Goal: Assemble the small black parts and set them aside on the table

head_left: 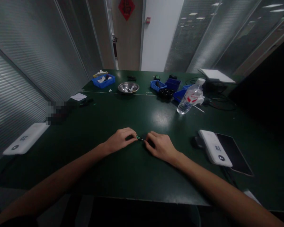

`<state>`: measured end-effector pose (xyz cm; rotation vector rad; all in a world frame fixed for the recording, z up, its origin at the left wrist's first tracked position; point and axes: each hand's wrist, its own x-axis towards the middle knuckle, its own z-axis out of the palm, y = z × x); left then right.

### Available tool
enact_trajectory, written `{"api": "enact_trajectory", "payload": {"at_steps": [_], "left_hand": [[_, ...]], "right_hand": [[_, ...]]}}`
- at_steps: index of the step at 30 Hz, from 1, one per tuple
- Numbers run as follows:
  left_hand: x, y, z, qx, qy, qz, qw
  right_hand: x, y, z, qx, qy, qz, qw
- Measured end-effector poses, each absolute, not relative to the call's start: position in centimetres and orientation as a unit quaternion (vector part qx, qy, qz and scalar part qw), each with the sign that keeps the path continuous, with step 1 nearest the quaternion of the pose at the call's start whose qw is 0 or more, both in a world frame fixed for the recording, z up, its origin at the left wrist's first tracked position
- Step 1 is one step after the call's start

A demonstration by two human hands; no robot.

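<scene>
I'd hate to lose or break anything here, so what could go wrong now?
The small green piece pinched in the left hand could slip and be lost. The thin pale piece between it and the right hand might bend if pulled. The bottle stands by a blue tray and could topple if knocked.

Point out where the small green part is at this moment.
In the head view, the small green part is near the middle, at the left hand's fingertips, with the right hand just to its right.
</scene>
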<state>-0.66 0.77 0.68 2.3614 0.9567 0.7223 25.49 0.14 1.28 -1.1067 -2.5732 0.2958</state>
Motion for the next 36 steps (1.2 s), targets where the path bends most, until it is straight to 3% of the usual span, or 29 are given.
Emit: {"api": "enact_trajectory", "payload": {"at_steps": [8,18,26,32,36], "left_hand": [[-0.4,0.2,1.2,0.875,0.347,0.248,0.228],[-0.9,0.4,0.5,0.861,0.331,0.281,0.263],[-0.9,0.3,0.2,0.823,0.328,0.341,0.315],[-0.6,-0.1,0.4,0.861,0.302,0.298,0.28],[-0.4,-0.4,0.5,0.857,0.294,0.305,0.294]], "right_hand": [[25.3,-0.4,1.2,-0.373,-0.913,0.057,0.154],[25.2,-0.3,1.6,-0.368,-0.914,0.084,0.149],[25.4,-0.2,1.3,-0.352,-0.895,0.165,0.219],[25.3,-0.4,1.8,-0.316,-0.936,0.073,0.139],[25.1,-0.7,1.8,-0.307,-0.94,0.057,0.139]]}}
